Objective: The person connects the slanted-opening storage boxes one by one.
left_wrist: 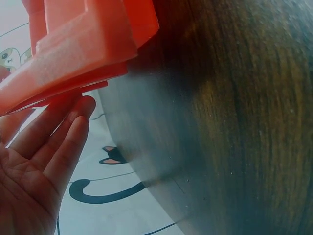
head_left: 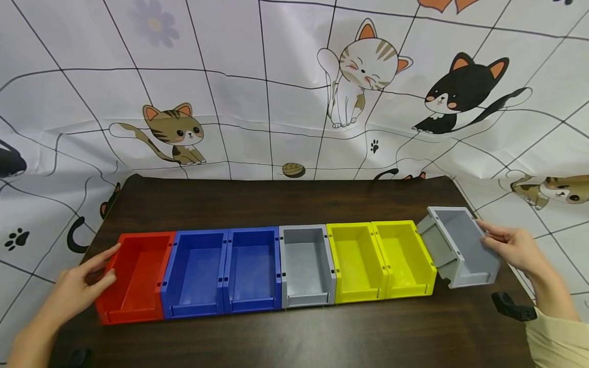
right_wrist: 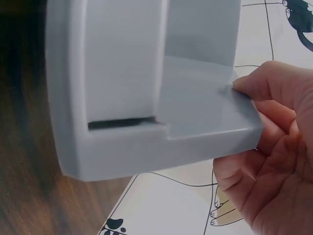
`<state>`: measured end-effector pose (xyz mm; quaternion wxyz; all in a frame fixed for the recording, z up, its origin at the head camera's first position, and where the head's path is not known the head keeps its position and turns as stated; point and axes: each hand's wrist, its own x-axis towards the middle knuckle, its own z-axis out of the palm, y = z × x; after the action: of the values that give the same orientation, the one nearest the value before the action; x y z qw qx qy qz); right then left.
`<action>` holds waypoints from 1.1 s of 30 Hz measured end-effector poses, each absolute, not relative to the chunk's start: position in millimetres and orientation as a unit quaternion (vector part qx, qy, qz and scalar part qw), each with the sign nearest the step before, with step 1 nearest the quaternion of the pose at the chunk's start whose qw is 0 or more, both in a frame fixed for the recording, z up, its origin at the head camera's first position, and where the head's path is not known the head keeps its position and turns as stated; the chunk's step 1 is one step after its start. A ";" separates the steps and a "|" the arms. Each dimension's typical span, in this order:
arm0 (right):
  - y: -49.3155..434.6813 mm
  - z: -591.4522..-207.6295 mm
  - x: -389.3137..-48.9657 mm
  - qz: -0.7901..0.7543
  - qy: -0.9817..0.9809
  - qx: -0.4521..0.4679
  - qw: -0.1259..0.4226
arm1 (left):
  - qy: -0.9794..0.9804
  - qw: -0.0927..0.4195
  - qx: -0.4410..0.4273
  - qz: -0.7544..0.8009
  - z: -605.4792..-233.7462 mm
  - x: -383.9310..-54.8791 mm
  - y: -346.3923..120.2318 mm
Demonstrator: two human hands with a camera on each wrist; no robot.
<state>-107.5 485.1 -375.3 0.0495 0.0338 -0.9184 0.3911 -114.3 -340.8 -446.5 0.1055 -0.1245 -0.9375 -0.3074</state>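
Note:
At the left end of the row, my left hand [head_left: 79, 289] is at the outer side wall of a red plastic storage bin [head_left: 140, 273]. In the left wrist view, its extended fingers lie along the outside of that red bin [left_wrist: 78, 54]. Over on the right, my right hand [head_left: 517, 249] pinches the right wall of a grey storage bin [head_left: 476, 240], thumb on the inner face and fingers outside. This grey bin is tilted, its left side turned up beside the last yellow bin [head_left: 405, 255]. The right wrist view shows its notched front lip [right_wrist: 122, 152] up close.
Between the hands, two blue bins [head_left: 198, 271], another grey bin [head_left: 307, 266] and two yellow bins stand side by side, joined by small black clips. They sit on a dark wooden table [head_left: 294, 337]. A cat-print sheet [head_left: 257, 102] hangs behind and around it.

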 end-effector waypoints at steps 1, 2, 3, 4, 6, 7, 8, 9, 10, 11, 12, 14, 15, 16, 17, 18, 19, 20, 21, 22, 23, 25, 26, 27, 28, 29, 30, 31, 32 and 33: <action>484.9 -375.0 -106.8 0.396 -0.917 0.030 0.046 | -0.937 0.107 -0.125 -0.309 -446.5 -114.2 -340.8; 484.5 -374.5 -106.2 0.396 -0.917 0.025 0.043 | -0.936 0.109 -0.125 -0.310 -446.5 -114.1 -340.9; 484.1 -373.8 -105.9 0.395 -0.918 0.019 0.039 | -0.936 0.109 -0.123 -0.311 -446.3 -114.1 -341.0; 483.3 -372.8 -105.8 0.396 -0.918 0.013 0.035 | -0.936 0.110 -0.122 -0.312 -446.3 -113.9 -341.1; 482.1 -370.2 -106.4 0.393 -0.919 0.001 0.025 | -0.936 0.111 -0.119 -0.312 -446.2 -113.3 -341.4; 481.4 -369.0 -107.0 0.391 -0.920 -0.004 0.022 | -0.937 0.109 -0.117 -0.311 -446.3 -112.9 -341.5; 481.0 -367.8 -107.8 0.393 -0.919 -0.008 0.018 | -0.938 0.106 -0.114 -0.309 -446.2 -112.6 -341.6; 480.8 -366.9 -108.8 0.396 -0.918 -0.009 0.014 | -0.939 0.104 -0.111 -0.308 -446.3 -112.3 -341.6; 480.4 -366.3 -109.6 0.397 -0.918 -0.011 0.012 | -0.940 0.103 -0.109 -0.307 -446.4 -111.9 -341.6; 480.1 -366.2 -110.4 0.389 -0.921 -0.011 0.011 | -0.940 0.102 -0.107 -0.306 -446.5 -111.6 -341.5; 479.8 -366.7 -111.3 0.386 -0.923 -0.009 0.011 | -0.941 0.102 -0.106 -0.306 -446.6 -111.3 -341.5; 479.0 -368.3 -111.9 0.374 -0.927 -0.005 0.018 | -0.940 0.104 -0.107 -0.306 -446.8 -111.2 -341.1; 478.8 -369.2 -111.6 0.373 -0.928 -0.004 0.021 | -0.940 0.104 -0.108 -0.306 -446.9 -111.3 -340.9; 478.5 -370.2 -111.0 0.371 -0.928 -0.005 0.026 | -0.940 0.103 -0.110 -0.306 -447.0 -111.4 -340.6; 478.3 -370.9 -110.3 0.373 -0.927 -0.004 0.029 | -0.940 0.104 -0.111 -0.306 -447.1 -111.8 -340.4; 478.2 -371.5 -109.6 0.379 -0.925 -0.004 0.031 | -0.939 0.106 -0.113 -0.307 -447.2 -112.1 -340.2; 478.0 -371.6 -108.8 0.376 -0.926 -0.004 0.033 | -0.938 0.108 -0.115 -0.308 -447.3 -112.4 -340.1; 477.8 -371.4 -108.3 0.375 -0.926 -0.005 0.035 | -0.938 0.109 -0.116 -0.308 -447.3 -112.7 -340.2; 477.4 -370.9 -107.9 0.368 -0.929 -0.005 0.037 | -0.938 0.108 -0.117 -0.309 -447.3 -112.9 -340.3; 477.0 -370.0 -108.0 0.355 -0.934 -0.004 0.040 | -0.937 0.110 -0.117 -0.310 -447.3 -113.2 -340.5; 476.2 -368.8 -108.2 0.338 -0.940 -0.002 0.043 | -0.937 0.110 -0.117 -0.310 -447.4 -113.4 -340.7; 474.7 -365.5 -109.3 0.301 -0.952 0.001 0.052 | -0.937 0.107 -0.117 -0.310 -447.6 -113.7 -341.0; 473.8 -363.6 -110.0 0.286 -0.957 0.001 0.053 | -0.938 0.104 -0.117 -0.309 -447.6 -113.8 -341.1; 473.0 -361.9 -110.8 0.273 -0.961 0.001 0.052 | -0.938 0.103 -0.117 -0.309 -447.7 -113.9 -341.1; 472.7 -360.8 -111.4 0.262 -0.964 0.002 0.054 | -0.938 0.101 -0.117 -0.309 -447.7 -114.0 -341.1; 472.3 -360.2 -112.0 0.252 -0.966 0.003 0.055 | -0.938 0.101 -0.117 -0.309 -447.8 -114.1 -341.1; 471.9 -360.1 -112.5 0.250 -0.967 0.005 0.054 | -0.938 0.102 -0.118 -0.309 -447.7 -114.2 -341.0; 472.2 -360.8 -112.7 0.247 -0.967 0.006 0.053 | -0.938 0.103 -0.119 -0.309 -447.6 -114.4 -341.0; 472.5 -361.9 -112.1 0.248 -0.967 0.007 0.053 | -0.937 0.105 -0.122 -0.309 -447.4 -114.9 -341.0; 472.9 -363.2 -111.3 0.247 -0.967 0.009 0.057 | -0.937 0.105 -0.124 -0.309 -447.1 -115.4 -341.0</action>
<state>-111.3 472.9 -363.2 0.0568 0.0085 -0.9672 0.2475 -115.4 -341.0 -447.1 0.1055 -0.1236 -0.9371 -0.3089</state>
